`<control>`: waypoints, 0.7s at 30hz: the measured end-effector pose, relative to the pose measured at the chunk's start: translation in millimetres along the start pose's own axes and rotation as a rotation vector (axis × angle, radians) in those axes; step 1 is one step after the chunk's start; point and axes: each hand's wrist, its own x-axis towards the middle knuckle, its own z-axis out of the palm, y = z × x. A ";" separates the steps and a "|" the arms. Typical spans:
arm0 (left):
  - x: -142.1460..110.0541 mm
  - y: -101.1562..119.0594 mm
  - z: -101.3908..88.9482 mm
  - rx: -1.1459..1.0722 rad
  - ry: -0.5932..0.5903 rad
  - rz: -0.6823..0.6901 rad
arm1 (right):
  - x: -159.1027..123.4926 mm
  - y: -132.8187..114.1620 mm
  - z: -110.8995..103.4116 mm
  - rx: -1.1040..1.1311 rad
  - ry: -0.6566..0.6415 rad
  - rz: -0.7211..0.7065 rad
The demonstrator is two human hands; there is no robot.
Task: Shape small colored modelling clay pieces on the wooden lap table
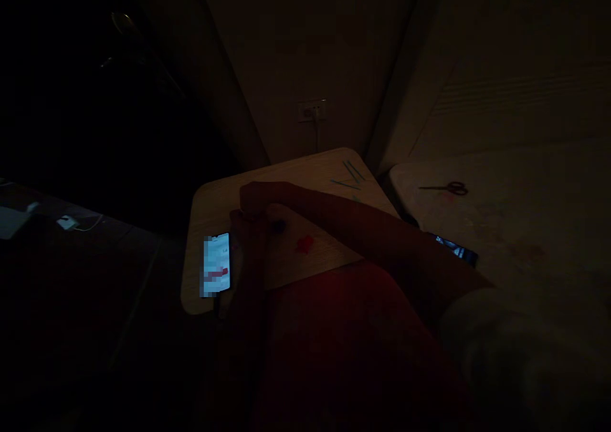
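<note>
The room is very dark. My right hand [258, 198] reaches across a small light wooden table [305, 165], its fingers curled downward like a fist; what they hold, if anything, is hidden. My left hand [242, 231] comes up from below, just under the right hand and right beside a lit phone [216, 264] lying face up near the table's left front corner. The left hand's fingers are lost in the dark. A small red piece [304, 243] lies on the table just right of both hands.
Several thin green sticks [351, 174] lie at the table's far right corner. Scissors [449, 189] and a second lit phone [456, 249] lie on the pale bed at right. A wall socket [312, 110] with a cord is behind the table. A white charger [67, 222] lies at left.
</note>
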 end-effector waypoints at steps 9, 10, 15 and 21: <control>5.1 6.8 -0.2 0.084 -0.030 -0.044 | -13.8 -10.3 5.0 0.089 0.240 0.198; 6.2 5.9 0.3 0.087 -0.030 -0.037 | -17.4 -10.1 5.3 0.140 0.258 0.217; 10.8 3.9 2.6 0.103 -0.022 -0.010 | -30.5 -10.0 6.6 0.256 0.376 0.296; 12.7 11.7 2.7 0.113 -0.003 -0.048 | -21.8 -2.0 14.3 0.406 0.478 0.328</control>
